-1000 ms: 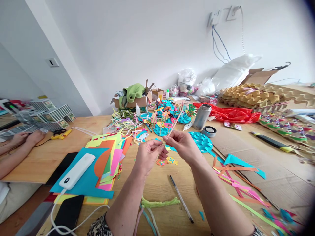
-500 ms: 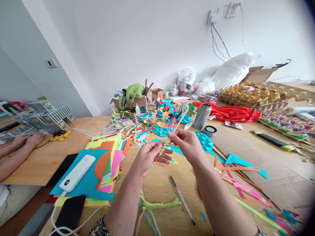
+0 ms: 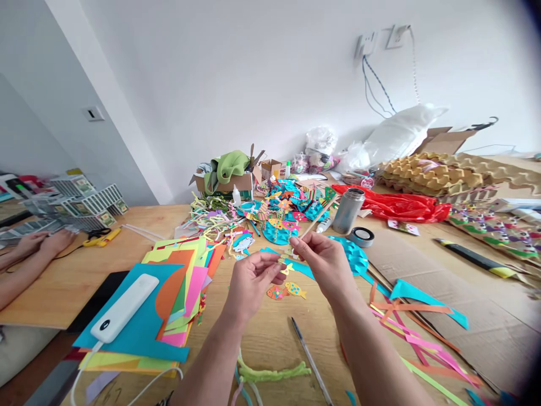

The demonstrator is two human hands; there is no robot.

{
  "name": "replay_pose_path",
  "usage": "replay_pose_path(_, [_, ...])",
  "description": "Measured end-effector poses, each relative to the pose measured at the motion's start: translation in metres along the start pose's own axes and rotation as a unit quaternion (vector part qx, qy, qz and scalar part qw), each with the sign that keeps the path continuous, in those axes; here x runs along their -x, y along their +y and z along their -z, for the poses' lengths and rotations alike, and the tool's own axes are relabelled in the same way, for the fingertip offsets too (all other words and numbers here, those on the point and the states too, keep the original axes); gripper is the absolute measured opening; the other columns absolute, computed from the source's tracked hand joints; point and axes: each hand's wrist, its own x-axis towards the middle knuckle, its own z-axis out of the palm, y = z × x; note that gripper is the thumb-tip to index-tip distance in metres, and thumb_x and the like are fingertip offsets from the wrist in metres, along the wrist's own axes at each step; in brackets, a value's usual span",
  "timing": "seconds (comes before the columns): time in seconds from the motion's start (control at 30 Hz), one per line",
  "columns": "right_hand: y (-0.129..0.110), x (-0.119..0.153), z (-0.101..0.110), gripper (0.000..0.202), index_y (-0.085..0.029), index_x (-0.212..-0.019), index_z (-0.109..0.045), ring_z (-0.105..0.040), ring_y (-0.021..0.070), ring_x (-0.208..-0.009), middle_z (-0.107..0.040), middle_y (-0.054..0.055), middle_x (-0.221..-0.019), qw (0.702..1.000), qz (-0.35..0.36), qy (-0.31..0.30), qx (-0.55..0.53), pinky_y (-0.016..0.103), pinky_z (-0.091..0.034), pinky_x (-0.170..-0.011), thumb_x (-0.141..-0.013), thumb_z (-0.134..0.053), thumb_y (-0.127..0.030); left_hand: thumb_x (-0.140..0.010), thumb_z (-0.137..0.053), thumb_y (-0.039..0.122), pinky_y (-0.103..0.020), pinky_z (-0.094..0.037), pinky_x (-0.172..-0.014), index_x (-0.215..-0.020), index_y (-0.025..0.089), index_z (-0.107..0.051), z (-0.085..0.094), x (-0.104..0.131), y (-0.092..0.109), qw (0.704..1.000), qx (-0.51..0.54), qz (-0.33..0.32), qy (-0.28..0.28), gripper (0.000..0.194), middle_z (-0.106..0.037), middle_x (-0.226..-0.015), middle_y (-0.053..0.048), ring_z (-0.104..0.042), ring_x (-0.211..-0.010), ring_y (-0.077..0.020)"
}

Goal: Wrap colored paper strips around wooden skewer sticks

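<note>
My right hand [image 3: 325, 259] is closed on a thin pale wooden stick [image 3: 319, 215] that slants up and away to the right. My left hand [image 3: 253, 279] is closed, thumb and fingers pinching a small pale yellow-green wavy strip [image 3: 287, 255] that spans the gap to the right fingertips. Fingers partly hide the strip. Just beyond the left fingertips shows a bit of yellow paper. On the table below lie an orange paper fish [image 3: 276, 292] and a yellow paper fish [image 3: 296, 290]. Nearer me are a pen [image 3: 310, 358] and fuzzy green pipe cleaners [image 3: 276, 373].
Coloured paper sheets [image 3: 139, 321] carrying a white power bank [image 3: 124, 307] lie at left. Behind the hands are blue egg-carton pieces [image 3: 355, 256], a metal bottle [image 3: 349, 211] and a pile of pipe cleaners [image 3: 207, 225]. Another person's hands [image 3: 57, 241] are at far left.
My left fingers have curled in, where they were spread under the strip before. More of the strip is now hidden. My right hand still holds the stick. The view has shifted slightly.
</note>
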Motion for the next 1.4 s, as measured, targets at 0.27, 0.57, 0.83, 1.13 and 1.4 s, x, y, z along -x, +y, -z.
replay_pose_path(0.27, [0.003,0.003,-0.012,0.039,-0.018,-0.061,-0.056,-0.043,0.0122,-0.053,-0.052,-0.001,-0.055,0.999,-0.011,-0.041,-0.01,0.025,-0.032,-0.049,-0.069,-0.071,-0.052,-0.083,-0.061,0.031,-0.029,-0.056,-0.072,-0.112,0.016,-0.067,-0.001,0.005,-0.004,0.988,-0.115,-0.099,0.015,0.033,-0.073,-0.086,-0.006,-0.069,-0.074,-0.0179])
replay_pose_path(0.57, [-0.001,0.003,-0.012,0.043,-0.017,-0.064,-0.059,-0.044,0.0124,-0.053,-0.054,0.001,-0.057,0.998,-0.018,-0.067,0.009,0.025,-0.032,-0.049,-0.076,-0.061,-0.059,-0.082,-0.061,0.03,-0.025,-0.055,-0.061,-0.102,0.019,-0.072,0.001,0.001,-0.009,0.977,-0.165,-0.118,0.064,0.025,-0.074,-0.083,-0.006,-0.067,-0.064,-0.0167])
replay_pose_path(0.83, [-0.001,0.0,-0.006,0.043,-0.017,-0.063,-0.062,-0.047,0.0124,-0.053,-0.058,0.001,-0.058,0.991,-0.054,-0.12,0.01,0.025,-0.035,-0.049,-0.068,-0.068,-0.059,-0.081,-0.063,0.027,-0.025,-0.05,-0.061,-0.09,0.021,-0.074,0.001,0.002,-0.008,0.959,-0.218,-0.16,0.089,0.016,-0.072,-0.075,-0.005,-0.063,-0.062,-0.016])
replay_pose_path(1.13, [0.011,0.0,-0.012,0.037,-0.017,-0.063,-0.06,-0.046,0.0123,-0.051,-0.061,0.002,-0.058,0.993,-0.034,-0.111,0.019,0.025,-0.033,-0.048,-0.072,-0.067,-0.053,-0.08,-0.063,0.026,-0.026,-0.047,-0.064,-0.082,0.023,-0.075,0.0,0.004,-0.009,0.94,-0.263,-0.183,0.116,0.013,-0.071,-0.071,-0.005,-0.061,-0.062,-0.0168])
replay_pose_path(1.4, [0.004,-0.001,-0.007,0.036,-0.018,-0.061,-0.057,-0.049,0.0122,-0.052,-0.062,0.001,-0.056,0.989,-0.052,-0.138,-0.013,0.026,-0.037,-0.052,-0.071,-0.069,-0.05,-0.078,-0.064,0.042,-0.029,-0.055,-0.064,-0.083,0.016,-0.071,0.009,-0.004,-0.006,0.998,-0.062,-0.016,-0.017,0.027,-0.072,-0.073,-0.005,-0.068,-0.065,-0.018])
